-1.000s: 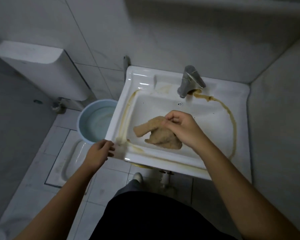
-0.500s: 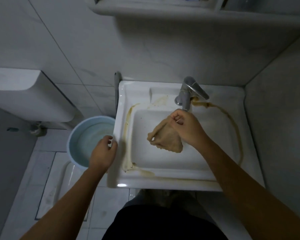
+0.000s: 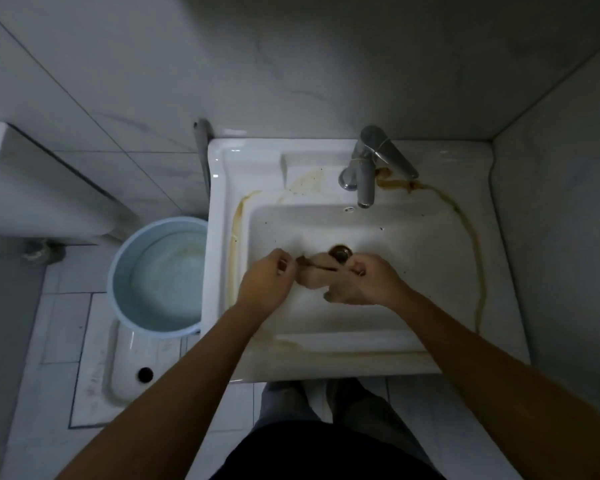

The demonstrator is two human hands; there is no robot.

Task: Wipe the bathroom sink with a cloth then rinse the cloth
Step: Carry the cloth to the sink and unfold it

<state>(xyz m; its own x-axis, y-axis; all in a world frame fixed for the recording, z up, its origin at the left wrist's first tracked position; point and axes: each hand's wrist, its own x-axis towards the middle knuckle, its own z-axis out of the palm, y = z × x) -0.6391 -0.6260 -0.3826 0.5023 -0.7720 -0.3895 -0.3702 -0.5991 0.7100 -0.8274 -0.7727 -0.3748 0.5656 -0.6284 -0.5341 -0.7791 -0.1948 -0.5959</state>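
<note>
A white rectangular sink [image 3: 440, 157] with brown stains along its rim fills the middle of the head view. Over the basin, a tan cloth [image 3: 321, 270] is stretched between both hands, just in front of the dark drain [image 3: 340, 251]. My left hand [image 3: 269, 284] pinches the cloth's left end. My right hand [image 3: 373, 280] grips its right part, and the rest hangs below the fingers. The chrome tap [image 3: 368, 168] stands at the back of the sink, with no water running from its spout.
A light-blue bucket [image 3: 118, 271] holding water stands on the floor left of the sink. A white squat pan [image 3: 125, 362] lies in the tiled floor in front of it. A white cistern [image 3: 32, 188] hangs on the left wall. Walls close in behind and to the right.
My left hand has left the sink's left rim and taken hold of the cloth's left end. The cloth has come down toward the drain and is now held between both hands.
</note>
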